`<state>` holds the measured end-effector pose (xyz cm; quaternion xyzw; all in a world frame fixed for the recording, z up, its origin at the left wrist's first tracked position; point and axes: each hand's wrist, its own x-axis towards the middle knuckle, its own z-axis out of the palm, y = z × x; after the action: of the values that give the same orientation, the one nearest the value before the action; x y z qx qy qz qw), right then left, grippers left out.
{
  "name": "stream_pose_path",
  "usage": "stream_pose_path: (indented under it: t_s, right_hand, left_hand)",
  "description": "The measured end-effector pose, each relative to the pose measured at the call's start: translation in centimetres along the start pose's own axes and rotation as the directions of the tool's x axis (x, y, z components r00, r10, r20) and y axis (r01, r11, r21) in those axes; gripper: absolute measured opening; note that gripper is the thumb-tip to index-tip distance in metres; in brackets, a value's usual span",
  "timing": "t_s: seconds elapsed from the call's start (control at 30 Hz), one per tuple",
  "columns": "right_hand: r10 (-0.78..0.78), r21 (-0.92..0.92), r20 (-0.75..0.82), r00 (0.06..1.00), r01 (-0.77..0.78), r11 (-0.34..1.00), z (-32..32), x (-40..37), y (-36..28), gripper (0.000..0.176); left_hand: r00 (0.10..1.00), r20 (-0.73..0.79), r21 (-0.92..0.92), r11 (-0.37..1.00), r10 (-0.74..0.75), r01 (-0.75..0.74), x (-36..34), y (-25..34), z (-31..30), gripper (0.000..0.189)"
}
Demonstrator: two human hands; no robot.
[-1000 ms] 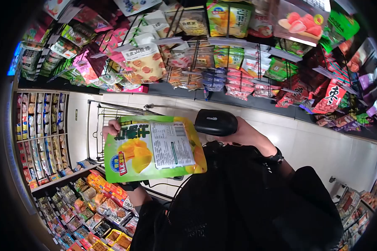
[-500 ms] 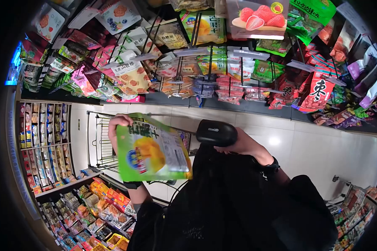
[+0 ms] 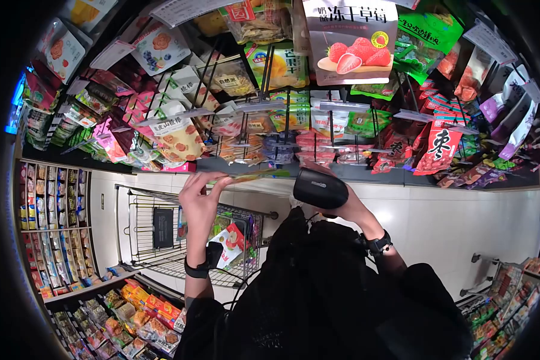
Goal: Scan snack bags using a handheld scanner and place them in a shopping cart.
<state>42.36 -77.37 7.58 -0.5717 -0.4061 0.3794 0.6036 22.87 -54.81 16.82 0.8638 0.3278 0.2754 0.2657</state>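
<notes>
My left hand (image 3: pixel 200 195) pinches one edge of a green dried mango bag (image 3: pixel 259 176) between thumb and fingers. The bag is turned nearly edge-on, so its printed front is hidden. In my right hand (image 3: pixel 357 211) is a black handheld barcode scanner (image 3: pixel 320 188), its head pointing left and up, close to the bag's right end. The scanner's handle is mostly covered by my fingers.
A wire shopping cart (image 3: pixel 139 231) with a red and white bag (image 3: pixel 230 245) and other packs stands at left. Ahead, hooks hold hanging snack bags, including a dried strawberry bag (image 3: pixel 355 45). Packed shelves (image 3: pixel 60 222) line the left; another cart (image 3: pixel 503 282) stands at right.
The mango bag has tilted from facing me to nearly edge-on and moved up and right with my left hand. The scanner has shifted slightly right. My view has moved, showing more of the cart.
</notes>
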Motion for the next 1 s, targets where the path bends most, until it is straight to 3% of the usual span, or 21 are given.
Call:
stream_pose_path:
  t_s: [0.1, 0.13, 0.23, 0.27, 0.4, 0.5, 0.53, 0.67, 0.77, 0.9, 1.0]
  right_hand:
    - [0.061, 0.115, 0.025, 0.998, -0.063, 0.991, 0.4, 1.9, 1.6, 0.083]
    - [-0.029, 0.037, -0.020, 0.999, 0.030, 0.999, 0.6, 2.8, 2.3, 0.077]
    - [0.345, 0.498, 0.015, 0.939, -0.306, 0.812, 0.8, 3.1, 3.8, 0.069]
    - [0.291, 0.620, 0.030, 0.956, -0.246, 0.745, 0.9, 3.4, 4.7, 0.058]
    - [0.207, 0.666, -0.047, 0.977, -0.123, 0.736, 1.3, 5.5, 4.8, 0.046]
    - [0.222, 0.710, -0.090, 0.971, -0.093, 0.697, 1.0, 6.7, 6.8, 0.048]
    - [0.232, 0.719, -0.108, 0.967, -0.085, 0.690, 0.9, 7.0, 6.6, 0.049]
    - [0.247, 0.753, -0.194, 0.949, -0.017, 0.658, 1.3, 9.4, 5.9, 0.051]
    - [0.344, 0.781, -0.232, 0.910, -0.036, 0.623, 1.1, 11.0, 7.3, 0.051]
    - [0.373, 0.795, -0.290, 0.881, 0.005, 0.606, 0.6, 12.8, 6.9, 0.043]
    - [0.410, 0.831, -0.317, 0.855, 0.041, 0.555, 0.0, 13.3, 6.2, 0.035]
  left_hand:
    - [0.985, 0.128, 0.031, 0.993, -0.116, 0.113, 1.4, -1.8, 0.9, 0.020]
    - [0.981, 0.149, -0.014, 0.992, -0.122, 0.125, 2.0, -2.6, 1.4, 0.024]
    - [0.955, 0.239, -0.063, 0.978, -0.177, 0.197, 3.8, -3.1, 1.9, 0.024]
    - [0.948, 0.266, -0.131, 0.968, -0.174, 0.214, 4.4, -4.2, 2.5, 0.025]
    - [0.934, 0.343, -0.237, 0.954, -0.097, 0.186, 6.8, -5.4, 4.0, 0.026]
    - [0.875, 0.465, -0.362, 0.873, -0.135, 0.327, 8.0, -6.8, 5.6, 0.026]
    - [0.867, 0.484, -0.325, 0.894, -0.121, 0.307, 8.4, -7.4, 6.0, 0.025]
    - [0.898, 0.433, -0.460, 0.838, -0.075, 0.292, 9.9, -8.3, 8.2, 0.024]
    - [0.861, 0.459, -0.639, 0.591, -0.220, 0.491, 10.5, -9.2, 11.0, 0.023]
    - [0.874, 0.466, -0.632, 0.640, -0.137, 0.437, 11.5, -10.6, 13.0, 0.023]
    - [0.910, 0.398, -0.642, 0.744, 0.114, 0.187, 12.4, -11.0, 13.0, 0.029]
